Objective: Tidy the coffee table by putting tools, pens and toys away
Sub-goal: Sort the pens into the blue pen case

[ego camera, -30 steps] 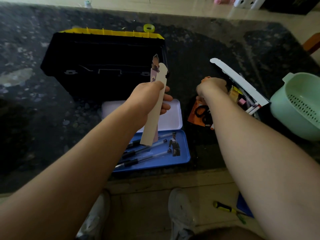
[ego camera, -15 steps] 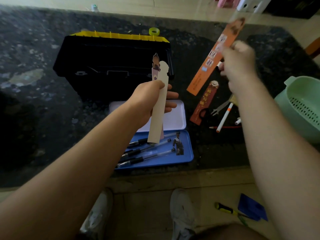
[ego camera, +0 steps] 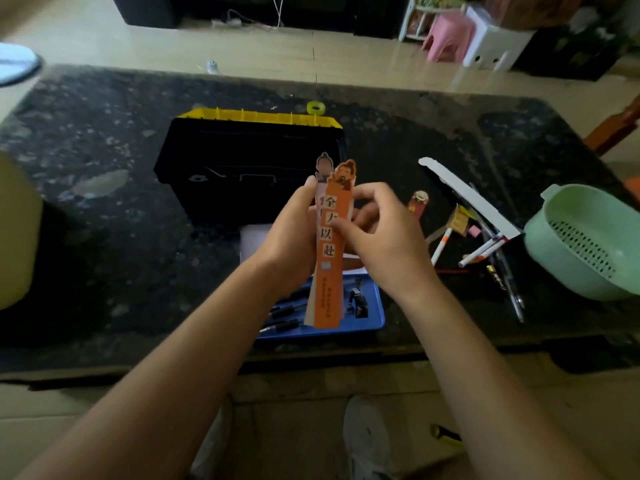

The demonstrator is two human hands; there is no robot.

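Orange bookmark [ego camera: 327, 271] is aligned on pale bookmark [ego camera: 323, 166] above blue pencil case [ego camera: 375, 317], clamped in curled fingers of left hand [ego camera: 287, 244] and pinched by right hand [ego camera: 384, 244], likely for stowing as 1 stack.

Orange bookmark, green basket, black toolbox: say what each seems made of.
Orange bookmark: thin printed card, matte, flat with a cut-out head.
Green basket: moulded plastic, smooth, with rows of drain holes.
Black toolbox: probably hard plastic, dull, yellow ribbed edge.

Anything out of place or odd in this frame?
A yellow-handled tool lies on the floor by the shoe, off the table. Loose pens lie scattered beside the green colander.
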